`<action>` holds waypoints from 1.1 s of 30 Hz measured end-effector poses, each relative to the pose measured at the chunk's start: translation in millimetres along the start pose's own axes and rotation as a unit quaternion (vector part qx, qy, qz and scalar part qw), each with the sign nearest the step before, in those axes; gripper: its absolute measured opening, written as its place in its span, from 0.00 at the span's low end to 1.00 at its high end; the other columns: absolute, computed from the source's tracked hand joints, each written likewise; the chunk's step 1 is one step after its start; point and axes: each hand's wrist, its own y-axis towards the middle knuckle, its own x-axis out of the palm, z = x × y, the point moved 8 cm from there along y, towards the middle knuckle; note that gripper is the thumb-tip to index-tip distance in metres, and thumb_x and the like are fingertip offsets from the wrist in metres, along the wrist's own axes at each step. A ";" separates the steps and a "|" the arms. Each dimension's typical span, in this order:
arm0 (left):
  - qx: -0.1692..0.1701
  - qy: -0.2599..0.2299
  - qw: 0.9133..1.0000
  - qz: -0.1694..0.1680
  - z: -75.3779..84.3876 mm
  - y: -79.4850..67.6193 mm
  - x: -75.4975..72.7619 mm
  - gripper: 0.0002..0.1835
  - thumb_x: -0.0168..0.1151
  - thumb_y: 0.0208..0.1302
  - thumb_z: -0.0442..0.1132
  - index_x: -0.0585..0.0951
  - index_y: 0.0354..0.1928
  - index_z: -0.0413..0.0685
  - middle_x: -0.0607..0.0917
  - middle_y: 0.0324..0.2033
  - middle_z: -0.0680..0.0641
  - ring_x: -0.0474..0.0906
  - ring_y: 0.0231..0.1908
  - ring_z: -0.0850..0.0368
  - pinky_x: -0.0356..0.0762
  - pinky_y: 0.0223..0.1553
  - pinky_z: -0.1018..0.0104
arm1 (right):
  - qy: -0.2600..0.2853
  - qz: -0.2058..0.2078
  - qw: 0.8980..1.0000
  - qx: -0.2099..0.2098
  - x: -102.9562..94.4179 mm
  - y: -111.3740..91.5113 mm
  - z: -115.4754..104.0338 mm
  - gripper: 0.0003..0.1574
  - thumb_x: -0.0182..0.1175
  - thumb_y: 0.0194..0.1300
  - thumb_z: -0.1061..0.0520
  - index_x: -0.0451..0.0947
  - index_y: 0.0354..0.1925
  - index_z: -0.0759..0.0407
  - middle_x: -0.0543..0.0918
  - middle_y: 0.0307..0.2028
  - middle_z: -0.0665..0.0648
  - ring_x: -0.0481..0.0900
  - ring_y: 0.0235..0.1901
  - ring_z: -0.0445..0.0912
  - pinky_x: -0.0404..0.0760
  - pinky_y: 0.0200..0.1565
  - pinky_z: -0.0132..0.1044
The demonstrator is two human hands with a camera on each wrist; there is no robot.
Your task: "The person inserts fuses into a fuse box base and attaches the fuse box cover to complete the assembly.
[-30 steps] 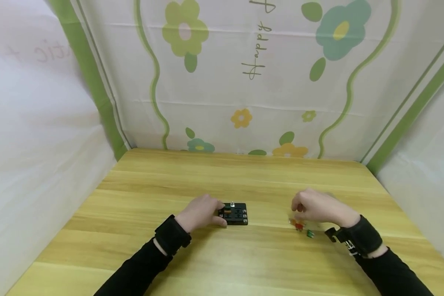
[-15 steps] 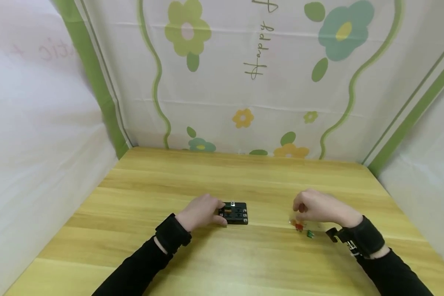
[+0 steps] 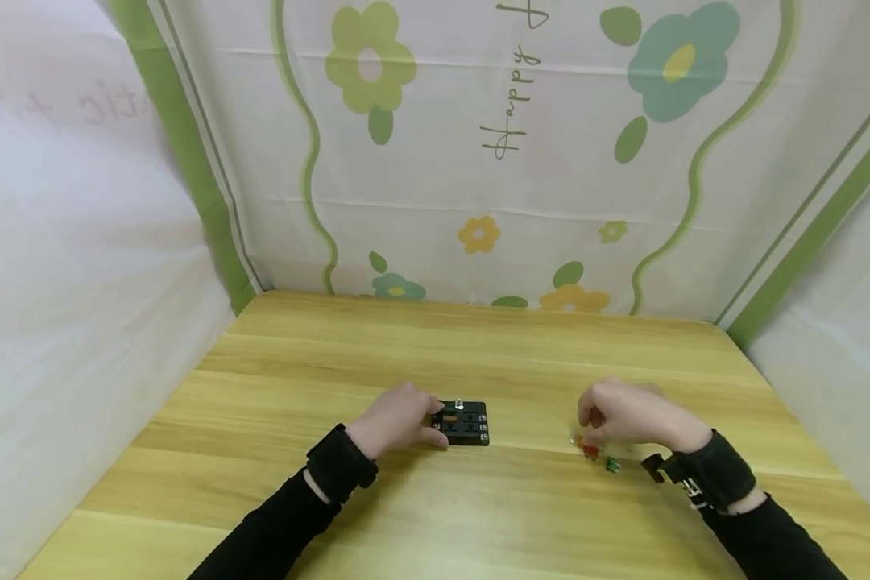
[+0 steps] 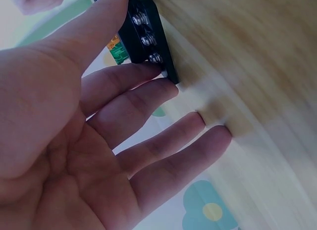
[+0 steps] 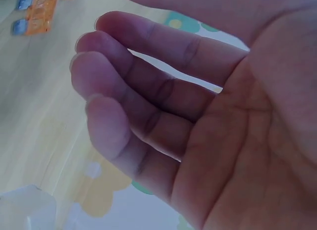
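Observation:
My left hand point(image 3: 399, 419) grips the near-left end of a black fuse block point(image 3: 471, 435), thumb on the near side and fingers on the far side. An orange blade fuse point(image 3: 450, 418) sits in the block. Screw terminals point(image 4: 147, 40) line its edge in the left wrist view. My right hand point(image 3: 627, 415) hovers low over loose blade fuses, its fingers loosely curled with nothing showing between them. Below its fingertips lies a red fuse point(image 3: 590, 452), and a green fuse point(image 3: 612, 465) is to the right. Orange fuses point(image 5: 37, 14) with metal prongs show in the right wrist view.
A translucent whitish object point(image 5: 27, 207) stands beyond the right fingers, mostly hidden behind the hand in the head view. The wooden table point(image 3: 377, 346) meets a flower-printed cloth point(image 3: 420, 177) at the back, with white cloth sides left and right.
Both hands stay almost in place; the right fingers shift slightly over the loose fuses. The whole head view drifts a little.

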 end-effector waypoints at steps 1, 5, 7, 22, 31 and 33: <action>0.000 -0.001 1.000 0.000 -0.1 0.1 0.3 0.31 0.67 0.53 0.57 0.81 0.52 0.41 0.83 0.45 0.44 0.74 0.27 0.67 0.72 0.36 0.72 | 0.002 0.000 1.000 -0.003 0.4 0.1 -0.3 0.15 0.66 0.54 0.62 0.70 0.23 0.47 0.63 0.20 0.42 0.57 0.21 0.35 0.59 0.25 0.31; -0.008 -0.007 1.000 0.001 -1.8 0.3 -0.3 0.31 0.67 0.53 0.57 0.81 0.53 0.41 0.83 0.44 0.44 0.73 0.23 0.67 0.71 0.34 0.73 | 0.011 -0.002 1.000 -0.009 1.9 1.8 -1.0 0.15 0.67 0.53 0.61 0.71 0.23 0.48 0.63 0.20 0.42 0.58 0.21 0.35 0.59 0.25 0.31; -0.009 -0.005 1.000 0.004 -2.4 0.4 -0.3 0.31 0.66 0.53 0.58 0.81 0.52 0.42 0.83 0.44 0.44 0.73 0.23 0.66 0.72 0.35 0.73 | 0.014 -0.001 1.000 -0.010 2.2 2.5 -1.6 0.15 0.68 0.53 0.61 0.70 0.23 0.49 0.64 0.20 0.42 0.58 0.21 0.35 0.60 0.25 0.31; -0.015 -0.007 1.000 -0.004 -2.0 -0.5 2.1 0.32 0.66 0.53 0.58 0.80 0.54 0.42 0.82 0.48 0.45 0.75 0.28 0.66 0.73 0.37 0.71 | 0.064 -0.025 0.998 -0.004 13.1 0.5 -0.3 0.14 0.63 0.51 0.70 0.76 0.25 0.51 0.77 0.23 0.43 0.74 0.21 0.36 0.71 0.25 0.31; -0.020 -0.013 1.000 -0.010 -1.1 -0.4 1.5 0.32 0.67 0.53 0.57 0.80 0.54 0.42 0.82 0.47 0.45 0.74 0.28 0.66 0.71 0.35 0.71 | 0.074 -0.033 0.997 -0.001 14.3 -0.3 1.8 0.13 0.64 0.52 0.70 0.79 0.27 0.51 0.78 0.24 0.43 0.75 0.22 0.35 0.73 0.26 0.32; -0.019 -0.012 1.000 -0.011 -0.8 -0.5 2.0 0.32 0.67 0.53 0.57 0.80 0.54 0.41 0.82 0.47 0.45 0.74 0.28 0.66 0.71 0.34 0.71 | 0.071 -0.033 0.997 -0.001 14.9 -0.3 1.9 0.12 0.64 0.52 0.69 0.79 0.26 0.51 0.78 0.23 0.43 0.75 0.22 0.35 0.73 0.25 0.32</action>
